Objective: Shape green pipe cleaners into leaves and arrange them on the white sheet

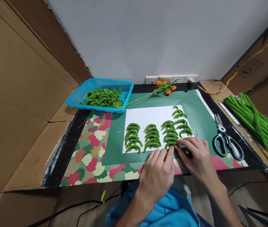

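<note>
A curved green pipe cleaner (171, 144) lies at the near end of the third column on a white sheet (145, 115). My right hand (199, 159) pinches its right end between thumb and forefinger. My left hand (158, 167) is closed beside it, the index fingertip against the piece; the left thumb is hidden underneath. Several more curved green pieces (152, 135) stand in columns on the sheet, bent into arches. The column farthest right (183, 124) reaches up toward the sheet's far corner, its near end close to my right fingers.
A blue basket (129, 94) of green pieces stands back left. An orange-flowered pipe-cleaner stem (164, 88) lies behind the sheet. Scissors (223, 138) and a bundle of green pipe cleaners (257, 123) are at right. Cardboard (25, 78) walls the left side.
</note>
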The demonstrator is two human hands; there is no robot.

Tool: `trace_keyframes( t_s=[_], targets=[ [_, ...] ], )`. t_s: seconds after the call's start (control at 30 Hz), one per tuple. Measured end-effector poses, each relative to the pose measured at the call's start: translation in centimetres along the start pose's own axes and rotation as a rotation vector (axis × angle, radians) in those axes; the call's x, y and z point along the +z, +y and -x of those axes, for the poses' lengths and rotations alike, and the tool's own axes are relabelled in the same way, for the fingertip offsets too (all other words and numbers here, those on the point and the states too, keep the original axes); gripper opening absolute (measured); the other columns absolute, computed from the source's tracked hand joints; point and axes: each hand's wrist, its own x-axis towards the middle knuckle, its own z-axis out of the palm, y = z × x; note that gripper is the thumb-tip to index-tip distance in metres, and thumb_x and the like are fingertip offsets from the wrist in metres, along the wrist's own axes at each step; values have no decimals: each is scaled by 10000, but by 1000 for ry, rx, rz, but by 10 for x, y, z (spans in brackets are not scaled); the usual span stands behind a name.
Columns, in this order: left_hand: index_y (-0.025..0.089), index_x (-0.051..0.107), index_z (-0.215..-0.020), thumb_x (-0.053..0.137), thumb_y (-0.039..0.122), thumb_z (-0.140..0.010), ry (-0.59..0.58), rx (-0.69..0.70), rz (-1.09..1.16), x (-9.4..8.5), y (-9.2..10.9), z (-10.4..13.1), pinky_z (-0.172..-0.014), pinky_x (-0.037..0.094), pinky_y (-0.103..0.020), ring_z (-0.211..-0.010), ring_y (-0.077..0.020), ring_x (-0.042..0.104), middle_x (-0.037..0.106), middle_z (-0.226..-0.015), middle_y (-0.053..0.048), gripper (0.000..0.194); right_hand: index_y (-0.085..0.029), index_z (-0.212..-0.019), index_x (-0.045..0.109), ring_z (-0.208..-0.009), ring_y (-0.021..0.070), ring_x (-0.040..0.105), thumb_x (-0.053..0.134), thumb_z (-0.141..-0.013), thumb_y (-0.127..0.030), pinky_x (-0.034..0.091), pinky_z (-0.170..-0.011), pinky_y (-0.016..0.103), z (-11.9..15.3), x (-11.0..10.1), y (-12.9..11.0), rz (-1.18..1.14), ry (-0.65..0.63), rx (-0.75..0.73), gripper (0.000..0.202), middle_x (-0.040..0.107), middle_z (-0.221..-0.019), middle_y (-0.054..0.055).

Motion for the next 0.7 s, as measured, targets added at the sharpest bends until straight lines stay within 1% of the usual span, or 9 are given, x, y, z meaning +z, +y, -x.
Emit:
trace_keyframes(
  t_s=[0.1,0.2,0.27,0.37,0.43,0.5,0.53,0.63,0.7],
  targets=[
    [117,538,-1498,502,170,-1050,-1,15,-18,0,0,-1,-826,484,-400,-928,-228,590,639,-1023,-50,453,-222,-1202,627,-1009,214,614,644,-1062,-230,367,-867,364,2,-1,0,-12,-20,17,141,700,-1088,32],
    [109,507,-1526,512,171,-1045,8,24,-33,0,-1,0,-826,476,-398,-925,-227,586,637,-1024,-49,485,-253,-1318,613,-1066,220,624,648,-1064,-280,394,-901,365,1,-8,3,-76,-37,50,257,696,-1175,40],
    [120,487,-1543,516,177,-1044,14,31,-38,-1,-2,1,-809,467,-397,-912,-228,582,634,-1016,-46,503,-263,-1346,613,-1090,222,631,636,-1069,-312,430,-921,362,-4,-16,11,-121,-9,101,282,688,-1226,48],
    [134,469,-1554,511,167,-1037,9,60,-41,-2,-1,3,-783,456,-392,-891,-226,576,626,-1003,-40,520,-260,-1327,641,-1087,216,648,594,-1080,-346,486,-938,352,-21,-30,35,-166,22,205,266,672,-1249,60],
    [144,469,-1553,502,160,-1034,-7,96,-29,-2,2,2,-779,456,-385,-894,-223,579,627,-1014,-40,520,-266,-1308,663,-1140,223,652,561,-1087,-368,496,-968,354,-38,-37,54,-181,-50,211,264,656,-1286,63],
    [149,480,-1544,498,171,-1033,-19,122,-1,0,9,-1,-788,462,-382,-898,-220,584,633,-1021,-40,511,-277,-1293,672,-1218,235,642,535,-1091,-375,482,-1039,374,-58,-41,71,-180,-122,181,263,645,-1340,56],
    [147,486,-1540,500,182,-1033,-20,129,11,2,13,-4,-800,468,-384,-898,-219,588,638,-1017,-40,509,-282,-1290,672,-1224,232,643,526,-1092,-372,485,-1040,375,-68,-42,78,-188,-147,168,262,643,-1349,52],
    [113,501,-1530,533,215,-1018,-8,163,34,12,29,-18,-839,488,-394,-876,-216,606,654,-973,-36,523,-277,-1217,692,-1176,226,651,554,-1074,-376,503,-1017,378,-97,-45,87,-216,-276,102,222,657,-1292,51],
    [84,507,-1527,558,225,-1003,6,189,22,20,39,-29,-838,498,-397,-854,-216,621,664,-939,-37,545,-280,-1234,684,-1134,219,648,606,-1053,-393,515,-992,370,-111,-47,88,-226,-347,85,227,651,-1302,53]
  ],
)
